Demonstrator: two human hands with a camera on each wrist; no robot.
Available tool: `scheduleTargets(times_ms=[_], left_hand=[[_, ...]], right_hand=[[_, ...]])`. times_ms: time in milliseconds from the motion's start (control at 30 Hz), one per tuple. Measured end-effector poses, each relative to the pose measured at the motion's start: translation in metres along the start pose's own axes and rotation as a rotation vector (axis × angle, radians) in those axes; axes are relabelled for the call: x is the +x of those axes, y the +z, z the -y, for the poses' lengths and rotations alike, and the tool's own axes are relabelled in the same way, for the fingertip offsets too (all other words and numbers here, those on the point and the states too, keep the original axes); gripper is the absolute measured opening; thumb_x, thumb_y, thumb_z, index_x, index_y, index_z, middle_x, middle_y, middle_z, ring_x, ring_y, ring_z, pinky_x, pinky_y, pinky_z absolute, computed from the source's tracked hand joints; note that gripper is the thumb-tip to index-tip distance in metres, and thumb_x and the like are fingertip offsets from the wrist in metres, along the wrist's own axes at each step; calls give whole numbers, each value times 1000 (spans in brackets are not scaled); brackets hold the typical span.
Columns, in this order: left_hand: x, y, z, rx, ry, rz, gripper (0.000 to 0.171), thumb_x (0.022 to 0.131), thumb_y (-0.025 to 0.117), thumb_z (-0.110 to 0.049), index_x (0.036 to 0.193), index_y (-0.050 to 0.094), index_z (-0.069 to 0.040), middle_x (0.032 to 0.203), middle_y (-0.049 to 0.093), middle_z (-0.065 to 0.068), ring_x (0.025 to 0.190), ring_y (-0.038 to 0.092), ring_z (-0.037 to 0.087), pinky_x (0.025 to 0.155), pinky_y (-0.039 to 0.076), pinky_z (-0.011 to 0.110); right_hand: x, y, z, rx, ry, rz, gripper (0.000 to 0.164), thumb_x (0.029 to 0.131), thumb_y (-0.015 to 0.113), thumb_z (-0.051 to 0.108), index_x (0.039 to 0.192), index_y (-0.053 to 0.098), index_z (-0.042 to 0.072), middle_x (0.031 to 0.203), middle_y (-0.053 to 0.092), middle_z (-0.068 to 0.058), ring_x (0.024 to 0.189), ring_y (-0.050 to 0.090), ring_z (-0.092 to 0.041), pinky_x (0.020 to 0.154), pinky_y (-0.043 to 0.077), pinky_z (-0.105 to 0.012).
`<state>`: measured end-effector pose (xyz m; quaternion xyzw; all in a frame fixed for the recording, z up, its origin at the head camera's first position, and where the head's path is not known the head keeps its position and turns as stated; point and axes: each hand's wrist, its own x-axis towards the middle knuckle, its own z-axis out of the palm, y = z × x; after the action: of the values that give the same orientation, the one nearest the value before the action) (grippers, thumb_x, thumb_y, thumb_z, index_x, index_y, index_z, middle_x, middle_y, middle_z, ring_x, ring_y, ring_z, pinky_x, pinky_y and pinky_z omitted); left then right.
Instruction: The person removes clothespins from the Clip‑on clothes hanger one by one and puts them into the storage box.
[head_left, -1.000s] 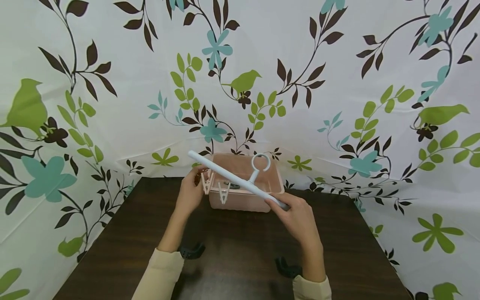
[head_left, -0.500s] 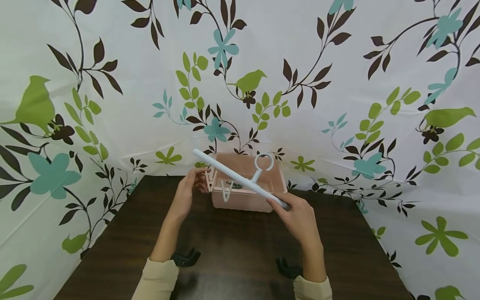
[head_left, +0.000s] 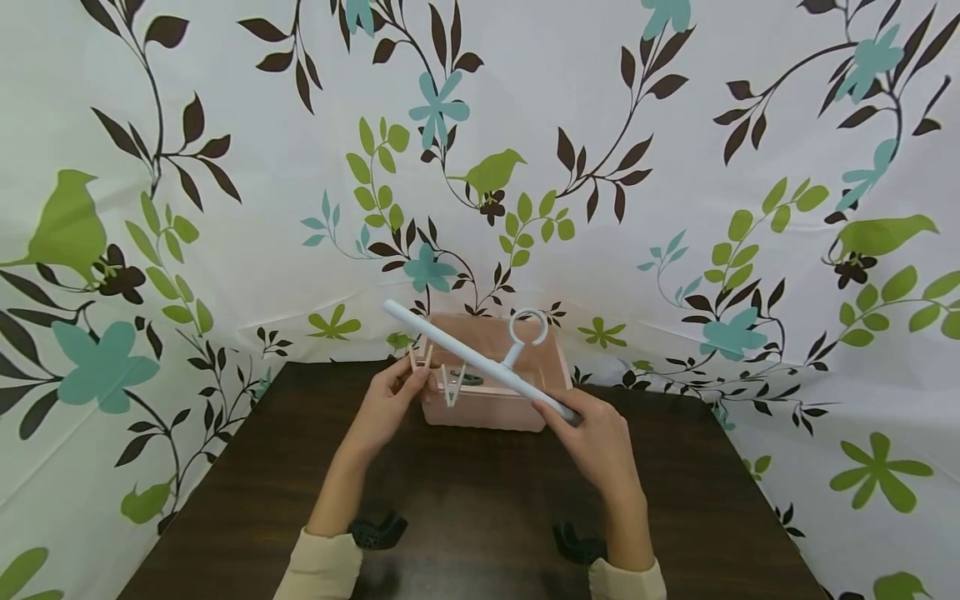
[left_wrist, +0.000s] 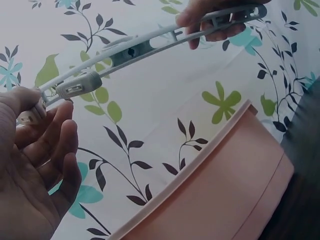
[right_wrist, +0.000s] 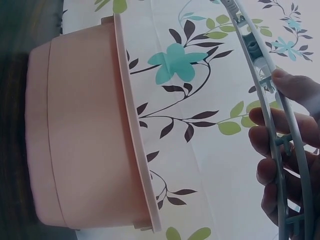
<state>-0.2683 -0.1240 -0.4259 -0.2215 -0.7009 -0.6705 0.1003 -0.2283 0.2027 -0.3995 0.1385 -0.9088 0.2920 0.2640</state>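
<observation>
A pale blue clip hanger (head_left: 480, 360) with a ring-shaped hook hangs in the air, tilted, its left end higher, in front of a pink plastic bin (head_left: 483, 412). My right hand (head_left: 596, 437) grips the hanger's lower right end; in the right wrist view its fingers curl round the hollow bar (right_wrist: 272, 107). At the other end, my left hand (head_left: 386, 404) pinches the outer white clip (head_left: 422, 358) between thumb and fingers. A second white clip (head_left: 452, 386) dangles on the bar beside it. The left wrist view shows that second clip (left_wrist: 79, 85) from below.
Inside the bin lies a small dark green item (head_left: 468, 379), partly hidden by the hanger. The bin stands near the back edge of a dark wooden table (head_left: 480, 500). A patterned cloth (head_left: 675, 125) surrounds the table behind and at the sides.
My left hand's fingers loosened near the outer clip half a second ago; now thumb and fingers pinch it from below. The right hand and hanger stay nearly still.
</observation>
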Motion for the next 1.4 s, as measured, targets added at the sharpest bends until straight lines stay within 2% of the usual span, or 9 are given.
scheduleTargets(times_ms=[233, 467, 633, 933, 1133, 1400], left_hand=[[-3, 0, -6, -13, -29, -1, 34, 116, 54, -26, 131, 68, 0, 94, 71, 4, 85, 67, 17, 81, 61, 31], [-4, -5, -11, 13, -24, -31, 32, 116, 53, -26, 126, 68, 1, 96, 70, 4, 87, 66, 15, 83, 60, 29], [-5, -10, -11, 34, -34, -26, 33, 116, 53, -27, 128, 67, 0, 98, 68, 9, 87, 68, 16, 82, 61, 28], [-3, -10, -10, 88, -32, 0, 31, 116, 53, -29, 121, 67, -2, 100, 70, 21, 87, 66, 18, 81, 57, 27], [-3, -11, -11, 101, -37, -5, 29, 116, 51, -30, 123, 68, -8, 103, 71, 24, 88, 66, 19, 83, 56, 28], [-4, -9, -12, 121, -29, -43, 37, 116, 52, -31, 127, 66, 2, 105, 71, 26, 89, 67, 20, 82, 58, 25]], right_hand=[[-1, 0, -1, 3, -25, -3, 24, 96, 82, 43, 113, 85, 26, 93, 76, 11, 76, 59, -12, 70, 51, -37], [0, -2, -2, 12, -30, 19, 24, 97, 81, 44, 115, 85, 28, 93, 76, 13, 75, 59, -10, 71, 51, -36], [0, -4, -4, 29, -6, 53, 27, 97, 79, 49, 118, 84, 32, 97, 78, 12, 77, 60, -11, 71, 51, -37], [0, -7, -10, 40, 19, 95, 29, 97, 79, 51, 118, 85, 32, 102, 80, 12, 76, 60, -11, 69, 47, -33], [0, -7, -7, 39, 7, 93, 27, 97, 78, 52, 118, 83, 35, 97, 78, 14, 75, 58, -10, 70, 47, -33], [0, -6, -4, 34, -4, 99, 30, 98, 77, 53, 121, 83, 36, 88, 74, 16, 71, 55, -11, 67, 44, -32]])
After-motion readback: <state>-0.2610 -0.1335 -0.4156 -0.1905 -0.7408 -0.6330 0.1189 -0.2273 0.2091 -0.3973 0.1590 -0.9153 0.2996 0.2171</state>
